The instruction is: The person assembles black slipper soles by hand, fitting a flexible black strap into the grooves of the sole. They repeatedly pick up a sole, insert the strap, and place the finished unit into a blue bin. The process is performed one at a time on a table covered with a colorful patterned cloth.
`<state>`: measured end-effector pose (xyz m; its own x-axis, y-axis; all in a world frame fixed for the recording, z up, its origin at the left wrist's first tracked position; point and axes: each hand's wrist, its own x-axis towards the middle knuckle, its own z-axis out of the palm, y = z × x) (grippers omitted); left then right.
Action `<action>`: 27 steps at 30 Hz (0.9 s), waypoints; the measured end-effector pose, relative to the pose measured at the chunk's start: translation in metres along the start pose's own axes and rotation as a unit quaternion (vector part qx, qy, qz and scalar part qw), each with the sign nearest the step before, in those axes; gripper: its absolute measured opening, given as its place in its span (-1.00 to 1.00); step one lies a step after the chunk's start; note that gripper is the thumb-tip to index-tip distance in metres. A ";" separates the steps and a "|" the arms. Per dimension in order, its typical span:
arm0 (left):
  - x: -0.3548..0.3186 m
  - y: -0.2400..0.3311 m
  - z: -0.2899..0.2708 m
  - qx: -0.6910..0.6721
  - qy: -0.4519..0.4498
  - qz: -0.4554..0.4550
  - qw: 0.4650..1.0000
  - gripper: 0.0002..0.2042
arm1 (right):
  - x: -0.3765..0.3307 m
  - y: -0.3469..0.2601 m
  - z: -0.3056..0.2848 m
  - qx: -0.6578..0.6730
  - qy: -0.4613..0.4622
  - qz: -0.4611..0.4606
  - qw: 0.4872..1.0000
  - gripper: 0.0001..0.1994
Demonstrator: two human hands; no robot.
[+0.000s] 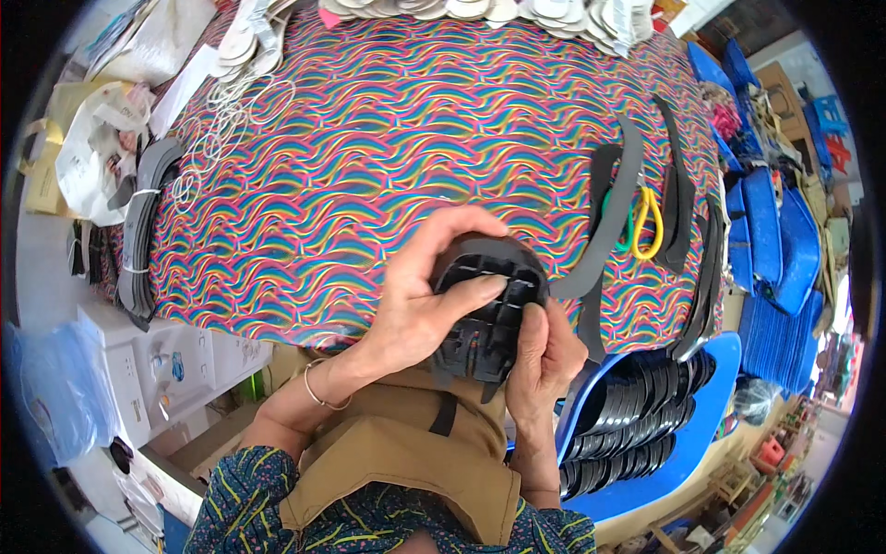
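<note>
Both hands hold a black moulded shoe heel (480,319), its hollow, gridded side facing up. My left hand (420,295) wraps round its left and far side, with the thumb pressed onto the ribs. On the right edge lies the thumb of my right hand (544,355); its other fingers are partly hidden behind. A dark band curves round the heel's far rim. From beside my right fingers a long grey strip (620,203) arcs away over the table; whether it joins the heel, I cannot tell.
Yellow-handled scissors (648,224) and more dark strips (678,194) lie right on the patterned tablecloth (369,138). A tied strip bundle (140,245) and white cord (217,134) are left. A blue bin (683,462) of black curved pieces (628,406) stands below, right; blue trays (780,231) stack beyond.
</note>
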<state>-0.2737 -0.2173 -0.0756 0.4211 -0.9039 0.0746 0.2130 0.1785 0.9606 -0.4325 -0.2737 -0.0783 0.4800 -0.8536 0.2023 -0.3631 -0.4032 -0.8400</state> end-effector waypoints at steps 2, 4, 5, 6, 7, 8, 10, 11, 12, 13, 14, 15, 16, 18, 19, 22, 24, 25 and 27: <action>0.008 0.007 0.001 -0.033 -0.022 -0.058 0.998 -0.47 | -0.004 0.003 0.008 0.092 0.027 0.058 0.994 -0.77; 0.012 0.013 -0.005 -0.111 -0.059 -0.105 0.987 -0.27 | -0.003 0.002 0.025 0.165 0.098 0.072 0.979 -0.72; 0.012 0.018 -0.006 -0.175 -0.063 -0.123 0.975 -0.22 | -0.004 0.007 0.022 0.186 0.076 0.094 0.975 -0.74; 0.012 0.022 -0.007 -0.239 -0.067 -0.139 0.958 -0.16 | 0.001 0.005 0.018 0.249 0.053 0.143 0.956 -0.73; 0.013 0.021 -0.009 -0.261 -0.066 -0.150 0.951 -0.18 | 0.001 0.013 0.015 0.276 0.054 0.139 0.950 -0.72; 0.013 0.018 -0.012 -0.283 -0.066 -0.160 0.943 -0.18 | 0.002 0.018 0.015 0.303 0.055 0.134 0.942 -0.71; 0.012 0.005 -0.018 -0.326 -0.065 -0.182 0.925 -0.18 | 0.002 0.013 0.018 0.347 0.096 0.130 0.924 -0.71; 0.011 -0.003 -0.020 -0.331 -0.082 -0.176 0.924 -0.21 | 0.004 0.016 0.020 0.344 0.110 0.113 0.926 -0.71; 0.009 -0.008 -0.018 -0.368 -0.062 -0.183 0.910 -0.22 | 0.003 0.017 0.020 0.343 0.108 0.105 0.927 -0.70; 0.008 -0.010 -0.012 -0.406 -0.043 -0.190 0.893 -0.23 | 0.002 0.018 0.018 0.342 0.106 0.098 0.928 -0.69; 0.006 -0.012 -0.007 -0.442 -0.025 -0.197 0.875 -0.24 | 0.002 0.019 0.017 0.341 0.104 0.090 0.930 -0.67; 0.004 -0.019 -0.005 -0.473 -0.032 -0.201 0.857 -0.27 | 0.003 0.018 0.018 0.310 0.120 0.070 0.940 -0.66; 0.002 -0.024 -0.005 -0.490 -0.028 -0.200 0.848 -0.28 | 0.005 0.014 0.020 0.307 0.151 0.071 0.937 -0.66; -0.001 -0.029 -0.004 -0.523 -0.018 -0.196 0.830 -0.29 | 0.011 0.004 0.022 0.301 0.213 0.074 0.927 -0.66; -0.004 -0.025 0.001 -0.450 -0.005 -0.145 0.881 -0.40 | 0.011 0.015 0.020 0.230 0.204 0.031 0.951 -0.67; -0.008 -0.011 0.007 -0.319 -0.026 -0.132 0.938 -0.42 | 0.014 0.026 0.017 0.228 0.178 0.050 0.956 -0.67; -0.011 -0.008 0.009 -0.226 -0.013 -0.103 0.969 -0.42 | 0.015 0.020 0.021 0.268 0.200 0.047 0.941 -0.67; -0.013 -0.010 0.007 -0.198 -0.005 -0.101 0.975 -0.42 | 0.015 0.019 0.021 0.265 0.200 0.035 0.943 -0.67; -0.016 -0.007 0.004 -0.150 -0.011 -0.127 0.980 -0.42 | 0.019 0.013 0.022 0.229 0.203 0.021 0.952 -0.66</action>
<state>-0.2856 -0.2057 -0.0825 0.3023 -0.9416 -0.1481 0.5602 0.0497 0.8269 -0.4106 -0.2877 -0.0962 0.0904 -0.9603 0.2640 0.0567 -0.2597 -0.9640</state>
